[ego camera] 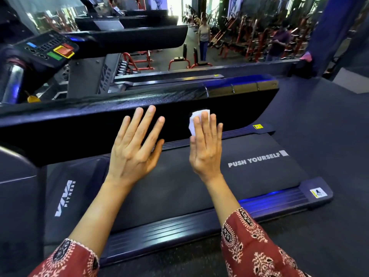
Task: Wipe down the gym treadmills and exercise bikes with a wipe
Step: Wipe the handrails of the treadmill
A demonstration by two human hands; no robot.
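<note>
Red steel racks (249, 43) crowd the gym hall behind the treadmill (179, 186), which has a matte dark belt and a broad, glossy black handrail (69, 126). On that rail the left hand (133, 154) lies flat, fingers spread; the right hand (205, 154), fingers straight, presses a crumpled white wipe (194, 120)
</note>
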